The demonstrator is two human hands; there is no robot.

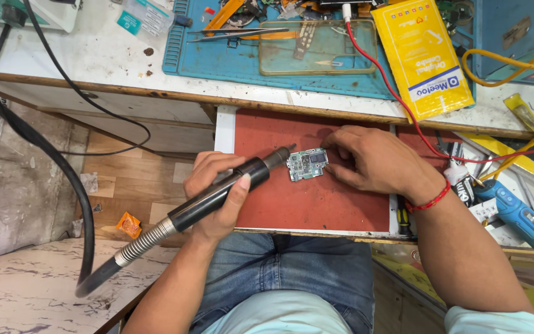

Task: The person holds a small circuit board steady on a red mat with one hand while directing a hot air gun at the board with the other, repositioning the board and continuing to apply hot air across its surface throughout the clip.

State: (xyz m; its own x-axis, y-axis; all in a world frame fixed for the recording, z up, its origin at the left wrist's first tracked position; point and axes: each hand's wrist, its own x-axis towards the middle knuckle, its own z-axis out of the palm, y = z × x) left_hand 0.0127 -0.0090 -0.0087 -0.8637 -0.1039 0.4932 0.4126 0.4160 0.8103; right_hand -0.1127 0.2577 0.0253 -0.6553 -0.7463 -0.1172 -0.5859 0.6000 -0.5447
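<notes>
Left hand [217, 195] grips the black hot-air handpiece [217, 195], nozzle just beside the small circuit board [308, 164]. Right hand [375, 158] pins the board's far edge with curled fingertips against the red mat [316, 204]

An electronics repair workshop: a scuffed white workbench [112, 59] carries a blue repair mat [217, 59], tweezers [236, 32], loose wires, and a small circuit board [307, 164] on a red pad [316, 204].

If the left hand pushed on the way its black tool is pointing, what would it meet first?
Most likely the small circuit board. The left hand holds the black handpiece with its nozzle aimed up and right, the tip just short of the board's left edge. The right hand pins the board on the red mat. Height above the mat is unclear.
</notes>
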